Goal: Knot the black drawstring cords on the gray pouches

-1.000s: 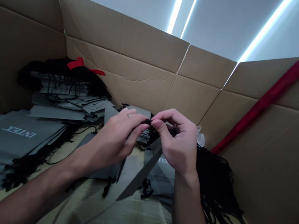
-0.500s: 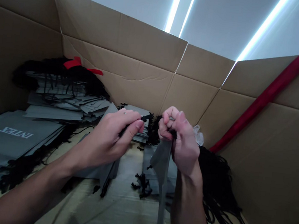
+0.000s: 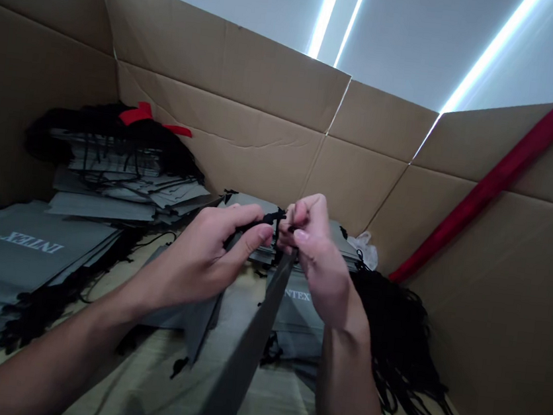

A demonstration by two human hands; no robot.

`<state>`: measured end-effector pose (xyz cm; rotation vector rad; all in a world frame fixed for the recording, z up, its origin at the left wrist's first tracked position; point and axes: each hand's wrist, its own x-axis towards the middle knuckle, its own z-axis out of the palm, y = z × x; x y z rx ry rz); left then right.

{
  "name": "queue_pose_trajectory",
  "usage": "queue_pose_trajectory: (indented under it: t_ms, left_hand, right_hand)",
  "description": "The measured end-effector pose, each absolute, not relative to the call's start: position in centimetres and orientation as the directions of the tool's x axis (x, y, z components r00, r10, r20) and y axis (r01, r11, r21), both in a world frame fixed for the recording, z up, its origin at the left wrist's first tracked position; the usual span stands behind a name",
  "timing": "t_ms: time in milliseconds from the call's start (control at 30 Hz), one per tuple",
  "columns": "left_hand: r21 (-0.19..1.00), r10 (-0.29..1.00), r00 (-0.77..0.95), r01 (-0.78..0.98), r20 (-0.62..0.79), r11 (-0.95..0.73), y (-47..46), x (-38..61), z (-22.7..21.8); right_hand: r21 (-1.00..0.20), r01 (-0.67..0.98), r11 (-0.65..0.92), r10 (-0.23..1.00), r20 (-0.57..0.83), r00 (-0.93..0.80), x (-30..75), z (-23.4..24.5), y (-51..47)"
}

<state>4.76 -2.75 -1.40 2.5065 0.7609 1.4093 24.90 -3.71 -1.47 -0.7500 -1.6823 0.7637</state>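
Observation:
My left hand (image 3: 212,247) is closed, its thumb and forefinger pinching a black cord (image 3: 271,217). The cord's end sticks out toward my right hand (image 3: 318,255). That hand is closed too, its fingertips gripping the top of a grey drawstring bag (image 3: 246,364). The bag hangs down edge-on, blurred near the bottom. The fingers hide whether the cord passes through the bag's top. Under my right wrist lies a stack of grey bags (image 3: 294,313) with white lettering. More grey bags (image 3: 169,312) rest below my left forearm and hand.
Grey INTEX bags (image 3: 33,240) are stacked at the left. Behind them rises a messy pile of corded bags (image 3: 120,180) topped with red strips (image 3: 137,115). A heap of black cords (image 3: 392,334) lies at right, near clear plastic (image 3: 366,251). Cardboard walls (image 3: 246,124) enclose the table.
My right hand has moved left, close to my left fingertips, bringing the bag's top with it. The bag now slants down to the left. My left hand has barely moved.

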Motion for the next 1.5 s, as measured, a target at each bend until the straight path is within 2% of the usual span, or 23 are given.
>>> queue_pose_trajectory:
  t_ms: [100, 267, 433, 567, 800, 933, 1067, 1333, 1500]
  left_hand:
    - [0.446, 0.529, 0.421, 0.286, 0.737, -0.848, -2.7, 4.9, -1.6]
    - [0.487, 0.576, 0.406, 0.308, 0.710, -0.817, -2.6, 5.0, -1.6]
    - [0.452, 0.547, 0.416, 0.310, 0.727, -0.837, -3.0, 4.9, -1.6]
    - [0.461, 0.564, 0.325, 0.343, 0.759, -0.818, -2.8, 4.6, -1.4]
    - [0.444, 0.580, 0.312, 0.409, 0.752, -0.797, -2.2, 4.5, -1.1]
    - [0.340, 0.584, 0.365, 0.548, 0.725, -0.764, -1.8, 4.3, -1.2]
    - [0.222, 0.511, 0.463, 0.545, 0.724, -0.808, -1.5, 3.8, -1.4]
    - [-0.113, 0.308, 0.559, 0.595, 0.770, -0.796, -1.3, 3.8, -1.6]
    - [-0.220, 0.249, 0.604, 0.595, 0.757, -0.773, -1.1, 3.8, -1.7]
  right_hand:
    - [-0.785, 0.069, 0.616, 0.773, 0.585, -0.248, 23.8, -2.0, -4.4]
    - [-0.742, 0.079, 0.666, 0.723, 0.616, -0.312, 23.6, -2.3, -5.0]
    - [-0.729, 0.152, 0.668, 0.719, 0.579, -0.384, 23.6, -1.8, -5.4]
    - [-0.753, 0.138, 0.644, 0.730, 0.550, -0.406, 23.9, -1.5, -4.8]
    - [-0.703, 0.141, 0.697, 0.714, 0.662, -0.229, 25.5, -1.0, -3.5]
    - [-0.626, 0.220, 0.748, 0.659, 0.738, -0.146, 26.1, -0.6, -4.2]
    - [-0.569, 0.244, 0.785, 0.605, 0.789, -0.107, 26.6, -0.5, -4.7]
    - [-0.470, 0.331, 0.818, 0.521, 0.850, -0.082, 26.7, -0.4, -5.3]
    - [-0.407, 0.397, 0.823, 0.476, 0.875, -0.088, 26.5, -0.3, -5.3]
